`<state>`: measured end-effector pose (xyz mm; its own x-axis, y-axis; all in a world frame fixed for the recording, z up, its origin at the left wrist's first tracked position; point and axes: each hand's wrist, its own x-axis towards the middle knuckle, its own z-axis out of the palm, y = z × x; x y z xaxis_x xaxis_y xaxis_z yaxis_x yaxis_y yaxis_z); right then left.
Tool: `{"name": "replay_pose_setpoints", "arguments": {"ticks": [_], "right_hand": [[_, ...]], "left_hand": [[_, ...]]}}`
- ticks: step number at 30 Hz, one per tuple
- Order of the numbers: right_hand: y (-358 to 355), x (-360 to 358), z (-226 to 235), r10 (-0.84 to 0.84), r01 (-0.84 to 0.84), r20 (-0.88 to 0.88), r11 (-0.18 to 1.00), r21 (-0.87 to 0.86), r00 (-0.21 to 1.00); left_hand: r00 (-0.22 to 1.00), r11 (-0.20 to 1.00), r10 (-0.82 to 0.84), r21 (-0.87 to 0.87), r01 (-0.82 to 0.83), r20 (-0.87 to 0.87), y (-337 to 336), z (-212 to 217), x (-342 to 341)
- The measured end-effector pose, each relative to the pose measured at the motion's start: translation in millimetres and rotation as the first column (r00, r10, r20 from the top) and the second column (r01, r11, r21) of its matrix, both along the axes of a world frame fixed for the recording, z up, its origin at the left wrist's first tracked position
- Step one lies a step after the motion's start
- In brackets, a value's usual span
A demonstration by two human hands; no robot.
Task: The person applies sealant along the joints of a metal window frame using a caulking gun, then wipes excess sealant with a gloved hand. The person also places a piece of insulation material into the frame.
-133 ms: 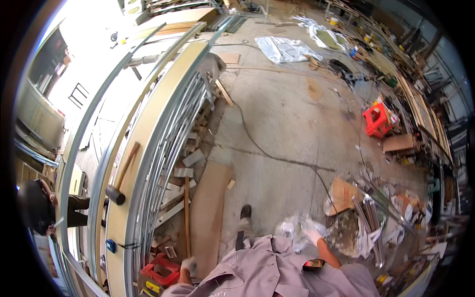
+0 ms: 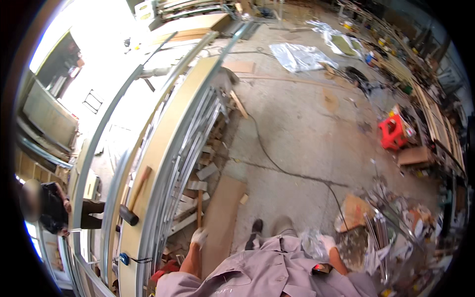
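Observation:
My left hand [image 2: 199, 237], in a pale glove, hangs low in front of me, its fingers loosely apart and nothing seen in them. It overlaps the near end of a narrow wooden strip [image 2: 200, 210] on the floor, beside a long brown board [image 2: 223, 218]. On the other side my right hand [image 2: 327, 242], also gloved, is closed at the edge of crumpled clear plastic [image 2: 311, 243] and seems to grip it; its fingertips are hard to make out.
At left, a long beam [image 2: 158, 153] carries a mallet [image 2: 134, 198] and a blue tape measure [image 2: 124, 258]. Metal rails [image 2: 183, 158] lie beside it. Another person [image 2: 52, 208] stands beyond. A cable [image 2: 269, 156] crosses the floor; scrap [image 2: 378, 232] and a red stool [image 2: 392, 132] are at right.
My left hand has swung forward and up, from beside the red stool to the wooden strip. My right hand stays at the plastic. One leg has come forward, and the view has shifted.

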<state>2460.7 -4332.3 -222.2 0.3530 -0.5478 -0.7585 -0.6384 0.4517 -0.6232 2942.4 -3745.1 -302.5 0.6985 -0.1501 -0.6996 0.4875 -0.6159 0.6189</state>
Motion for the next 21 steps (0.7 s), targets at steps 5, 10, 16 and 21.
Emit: {"name": "replay_pose_setpoints", "arguments": {"ticks": [5,10,16,21], "right_hand": [[-139.5,43.1,-63.6,0.193,-0.229,-0.207,0.958,-0.171,0.959],[-295.1,134.1,-123.0,0.709,-0.876,-0.537,0.256,-0.408,0.457],[-503.3,356.0,-56.2,-0.089,0.127,-0.147,0.954,0.272,0.985],[-707.4,573.2,9.6,-0.082,0.073,0.074,0.990,0.124,0.994]], "left_hand": [[0.936,0.962,-0.220,-0.099,0.255,0.276,-351.1,122.7,184.7],[0.842,0.906,-0.411,0.057,0.419,0.349,-534.1,105.9,289.3],[0.655,0.608,-0.749,0.290,0.739,-0.098,-589.1,61.9,337.8],[0.880,0.851,-0.435,0.233,0.471,-0.191,-684.5,53.7,423.7]]}}
